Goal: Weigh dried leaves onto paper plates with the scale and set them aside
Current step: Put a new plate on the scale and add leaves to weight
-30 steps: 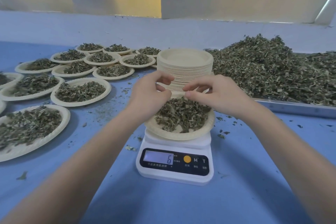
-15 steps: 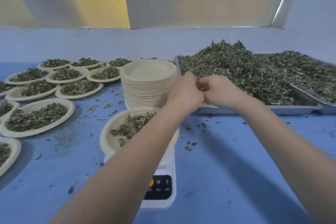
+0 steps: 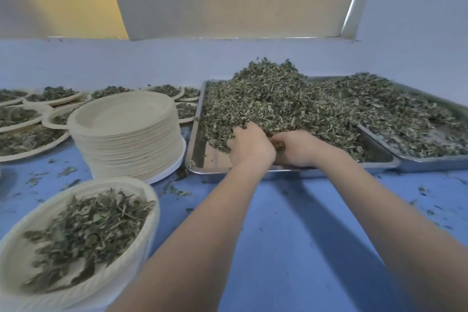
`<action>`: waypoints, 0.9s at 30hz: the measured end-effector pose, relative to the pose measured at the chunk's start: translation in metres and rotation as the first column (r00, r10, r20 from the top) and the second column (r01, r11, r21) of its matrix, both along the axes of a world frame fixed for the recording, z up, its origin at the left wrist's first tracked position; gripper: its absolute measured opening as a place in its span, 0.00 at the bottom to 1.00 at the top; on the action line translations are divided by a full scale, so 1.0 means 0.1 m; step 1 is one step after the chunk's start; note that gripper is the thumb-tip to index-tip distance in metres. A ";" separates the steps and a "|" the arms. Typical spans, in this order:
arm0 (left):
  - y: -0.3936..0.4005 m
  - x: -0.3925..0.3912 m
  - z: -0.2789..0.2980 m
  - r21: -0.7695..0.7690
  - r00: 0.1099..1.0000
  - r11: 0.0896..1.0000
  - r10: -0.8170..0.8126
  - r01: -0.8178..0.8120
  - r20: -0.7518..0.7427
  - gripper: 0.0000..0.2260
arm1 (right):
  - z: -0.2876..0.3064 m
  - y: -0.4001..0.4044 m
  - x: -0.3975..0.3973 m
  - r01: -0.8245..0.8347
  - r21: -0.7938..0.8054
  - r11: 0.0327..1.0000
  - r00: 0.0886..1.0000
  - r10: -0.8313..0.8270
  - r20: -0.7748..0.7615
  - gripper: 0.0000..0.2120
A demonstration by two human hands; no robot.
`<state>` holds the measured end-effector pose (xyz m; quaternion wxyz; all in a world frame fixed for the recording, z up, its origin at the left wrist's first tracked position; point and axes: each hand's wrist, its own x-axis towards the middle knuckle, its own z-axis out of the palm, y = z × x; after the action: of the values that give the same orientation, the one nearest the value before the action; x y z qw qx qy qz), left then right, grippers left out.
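Note:
A big heap of dried leaves [image 3: 273, 99] fills a steel tray [image 3: 200, 132] at the middle right. My left hand [image 3: 249, 144] and my right hand [image 3: 296, 147] are side by side at the heap's near edge, fingers curled into the leaves, with a few leaves showing between them. A paper plate [image 3: 30, 256] partly filled with leaves sits at the lower left; the scale under it is hidden. A tall stack of empty paper plates [image 3: 126, 134] stands between that plate and the tray.
Several filled paper plates [image 3: 54, 96] lie at the left and behind the stack. A second steel tray [image 3: 430, 162] of leaves overlaps the first at the right. Leaf crumbs are scattered over the blue table [image 3: 291, 235].
Both hands have moved from above the plate on the scale to the right and forward, into the leaf heap in the tray. The view has swung right, so the scale left the frame.

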<state>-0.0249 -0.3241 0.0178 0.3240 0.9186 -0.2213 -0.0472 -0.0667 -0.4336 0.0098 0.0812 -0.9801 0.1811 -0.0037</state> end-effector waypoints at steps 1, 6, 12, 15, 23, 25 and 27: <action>-0.04 0.08 -0.01 0.035 1.000 0.999 0.004 -0.003 -0.019 0.17 | -0.01 -0.06 0.04 0.004 0.002 1.000 0.999 -0.003 -0.048 0.29; -0.21 0.32 -0.13 0.206 0.992 0.978 -0.002 0.029 -0.130 0.21 | -0.04 -0.22 0.28 0.032 0.161 0.987 0.999 -0.028 -0.027 0.29; -0.34 0.51 -0.21 0.132 0.987 0.991 -0.002 0.023 -0.161 0.31 | -0.07 -0.34 0.39 -0.108 0.303 0.947 0.993 0.088 0.080 0.22; -0.31 0.56 -0.25 0.210 0.999 0.978 0.027 -0.021 -0.028 0.23 | -0.09 -0.38 0.44 -0.087 0.270 0.959 0.987 0.047 0.151 0.26; -0.34 0.54 -0.23 0.181 0.987 0.981 0.088 -0.064 -0.131 0.24 | -0.04 -0.25 0.43 -0.139 0.249 0.959 0.990 0.140 0.013 0.26; -0.33 0.52 -0.20 0.143 0.988 0.990 0.040 -0.019 -0.151 0.25 | -0.01 -0.21 0.40 -0.112 0.215 0.970 0.992 0.123 -0.040 0.29; -0.33 0.46 -0.16 0.129 0.985 0.991 -0.023 0.045 -0.168 0.18 | -0.01 -0.14 0.40 -0.110 0.287 0.952 0.991 0.127 -0.042 0.23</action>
<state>0.0212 -0.3567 0.0020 0.2788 0.9270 -0.2054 -0.1439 -0.0266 -0.4476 0.0084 0.2154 -0.9671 0.1229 0.0567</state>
